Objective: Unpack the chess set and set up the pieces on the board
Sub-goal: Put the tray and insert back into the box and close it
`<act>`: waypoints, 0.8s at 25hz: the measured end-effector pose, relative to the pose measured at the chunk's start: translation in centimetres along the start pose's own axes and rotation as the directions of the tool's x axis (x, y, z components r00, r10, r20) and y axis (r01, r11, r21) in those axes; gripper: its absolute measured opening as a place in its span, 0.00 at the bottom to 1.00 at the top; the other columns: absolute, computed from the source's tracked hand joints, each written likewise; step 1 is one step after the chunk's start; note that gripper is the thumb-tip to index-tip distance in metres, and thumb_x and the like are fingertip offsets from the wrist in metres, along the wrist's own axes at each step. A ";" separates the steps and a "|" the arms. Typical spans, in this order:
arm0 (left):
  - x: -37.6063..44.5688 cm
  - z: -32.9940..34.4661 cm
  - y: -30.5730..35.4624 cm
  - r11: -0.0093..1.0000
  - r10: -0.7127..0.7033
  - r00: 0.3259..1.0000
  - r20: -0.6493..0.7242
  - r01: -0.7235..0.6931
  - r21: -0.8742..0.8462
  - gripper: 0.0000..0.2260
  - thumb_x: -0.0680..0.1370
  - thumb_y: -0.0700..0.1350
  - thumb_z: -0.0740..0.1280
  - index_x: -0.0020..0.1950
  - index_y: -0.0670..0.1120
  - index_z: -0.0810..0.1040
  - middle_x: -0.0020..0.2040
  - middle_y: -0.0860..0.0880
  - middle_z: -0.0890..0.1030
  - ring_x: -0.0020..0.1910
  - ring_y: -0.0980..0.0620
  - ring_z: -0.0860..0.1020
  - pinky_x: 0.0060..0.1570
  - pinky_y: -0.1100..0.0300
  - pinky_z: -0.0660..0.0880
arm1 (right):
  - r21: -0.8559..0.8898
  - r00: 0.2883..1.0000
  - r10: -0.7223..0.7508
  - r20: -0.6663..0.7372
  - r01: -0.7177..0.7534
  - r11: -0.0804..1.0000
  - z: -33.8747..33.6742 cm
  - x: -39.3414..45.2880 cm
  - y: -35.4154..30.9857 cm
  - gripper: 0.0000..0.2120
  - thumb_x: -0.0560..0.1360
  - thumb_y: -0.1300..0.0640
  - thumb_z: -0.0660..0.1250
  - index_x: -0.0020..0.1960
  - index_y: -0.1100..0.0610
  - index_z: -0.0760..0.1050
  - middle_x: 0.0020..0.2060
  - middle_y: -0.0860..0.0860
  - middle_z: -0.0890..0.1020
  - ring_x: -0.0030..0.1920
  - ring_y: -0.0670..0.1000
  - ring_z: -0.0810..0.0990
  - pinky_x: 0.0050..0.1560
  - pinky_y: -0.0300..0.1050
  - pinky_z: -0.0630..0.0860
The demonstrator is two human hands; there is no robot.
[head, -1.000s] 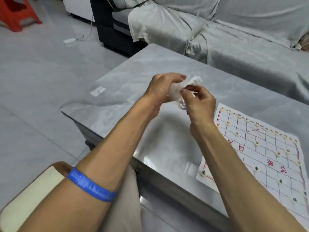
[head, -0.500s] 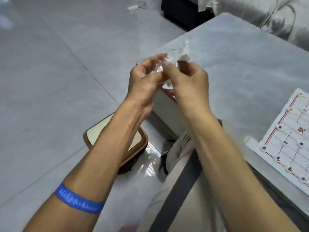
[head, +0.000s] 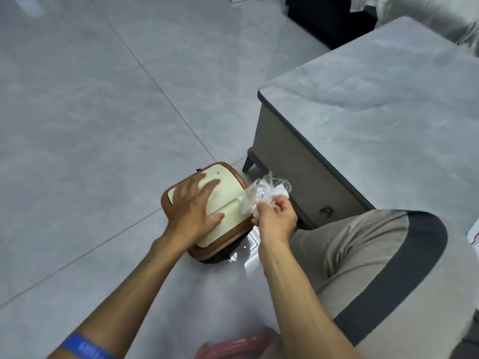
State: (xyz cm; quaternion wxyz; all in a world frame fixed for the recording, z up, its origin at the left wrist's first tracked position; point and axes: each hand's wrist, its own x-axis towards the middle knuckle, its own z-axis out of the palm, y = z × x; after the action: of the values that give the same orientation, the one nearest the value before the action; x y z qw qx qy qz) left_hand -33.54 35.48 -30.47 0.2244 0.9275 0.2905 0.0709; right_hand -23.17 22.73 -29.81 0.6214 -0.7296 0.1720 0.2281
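Mid-frame, by the table (head: 375, 104) leg: right hand (head: 276, 218) pinches crumpled empty plastic bag (head: 261, 195); left hand (head: 193, 206) flat, fingers spread on bin lid (head: 228, 193). Unpacking prob. done; board just a sliver at right edge, setup can't be judged.

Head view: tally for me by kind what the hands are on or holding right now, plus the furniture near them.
Hands: 2, left hand spread over the bin lid, right hand gripping the bag
Crumpled clear plastic bag: 1
Brown bin with cream lid: 1
Grey table: 1
Total: 5
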 end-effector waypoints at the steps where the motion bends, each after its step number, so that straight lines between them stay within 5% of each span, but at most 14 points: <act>1: 0.7 0.6 -1.6 0.971 -0.051 0.998 0.024 0.044 0.237 0.40 0.67 0.59 0.73 0.76 0.54 0.61 0.77 0.44 0.58 0.76 0.42 0.55 0.72 0.40 0.50 | -0.029 1.000 -0.009 -0.012 0.009 1.000 0.1 0.1 0.1 0.11 0.69 0.61 0.71 0.44 0.46 0.75 0.49 0.52 0.80 0.44 0.54 0.81 0.44 0.54 0.82; 3: 1.5 1.7 -3.3 0.921 -0.141 0.986 0.085 0.099 0.378 0.47 0.68 0.60 0.72 0.79 0.54 0.49 0.79 0.42 0.45 0.77 0.38 0.42 0.70 0.33 0.42 | -0.126 0.997 -0.080 0.008 0.081 0.989 0.0 0.0 0.4 0.12 0.71 0.61 0.72 0.47 0.47 0.73 0.48 0.47 0.78 0.46 0.48 0.79 0.40 0.42 0.77; 5: 1.8 2.8 -4.0 0.922 -0.143 0.989 0.027 0.124 0.366 0.48 0.67 0.58 0.73 0.79 0.54 0.48 0.79 0.41 0.45 0.77 0.37 0.42 0.68 0.29 0.45 | -0.298 0.961 -0.259 0.095 0.276 0.914 0.4 -0.4 0.7 0.10 0.73 0.60 0.71 0.48 0.49 0.71 0.46 0.43 0.77 0.44 0.44 0.76 0.37 0.33 0.69; 8: 1.5 3.8 -4.0 0.942 -0.144 0.986 -0.083 0.163 0.294 0.46 0.67 0.56 0.76 0.78 0.53 0.54 0.78 0.40 0.48 0.76 0.35 0.46 0.68 0.30 0.51 | -0.561 0.751 -0.558 0.352 0.647 0.517 1.8 -0.2 2.3 0.06 0.74 0.61 0.68 0.48 0.54 0.74 0.48 0.48 0.75 0.42 0.49 0.75 0.36 0.41 0.73; 11: 0.9 4.7 -3.9 0.954 -0.133 0.985 -0.109 0.157 0.255 0.44 0.68 0.54 0.76 0.78 0.52 0.55 0.78 0.39 0.49 0.76 0.35 0.48 0.67 0.30 0.54 | -0.679 0.640 -0.470 0.608 0.726 0.110 3.6 0.5 5.0 0.08 0.71 0.64 0.69 0.50 0.57 0.79 0.48 0.53 0.77 0.43 0.56 0.76 0.37 0.51 0.77; 14: 1.1 4.8 -4.1 0.963 -0.160 0.982 -0.102 0.178 0.200 0.44 0.66 0.52 0.77 0.76 0.53 0.57 0.77 0.40 0.51 0.76 0.37 0.48 0.67 0.29 0.52 | -0.665 0.621 -0.250 0.743 0.729 -0.162 4.4 1.2 7.0 0.07 0.72 0.62 0.67 0.47 0.55 0.82 0.45 0.52 0.82 0.52 0.59 0.75 0.61 0.55 0.70; 16: 1.2 4.7 -4.3 0.966 -0.181 0.981 -0.070 0.191 0.173 0.44 0.64 0.51 0.77 0.76 0.53 0.58 0.78 0.41 0.52 0.76 0.39 0.47 0.67 0.29 0.51 | -0.643 0.626 -0.151 0.765 0.728 -0.238 4.5 1.5 7.5 0.10 0.74 0.56 0.63 0.50 0.56 0.82 0.49 0.55 0.82 0.59 0.62 0.72 0.70 0.60 0.59; 20: 1.5 4.6 -4.1 0.966 -0.199 0.979 -0.044 0.204 0.157 0.43 0.66 0.55 0.76 0.76 0.52 0.60 0.78 0.42 0.52 0.77 0.39 0.47 0.68 0.31 0.50 | -0.685 0.630 -0.283 0.723 0.705 -0.184 3.8 0.1 8.0 0.10 0.73 0.55 0.67 0.51 0.58 0.80 0.50 0.57 0.79 0.53 0.60 0.76 0.64 0.58 0.69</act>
State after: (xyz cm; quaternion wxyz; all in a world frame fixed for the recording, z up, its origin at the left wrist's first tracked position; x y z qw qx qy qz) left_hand -33.17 37.65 -36.46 0.1509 0.9071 0.3911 0.0370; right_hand -27.84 25.16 -37.00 0.0231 -0.8920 -0.4345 0.1229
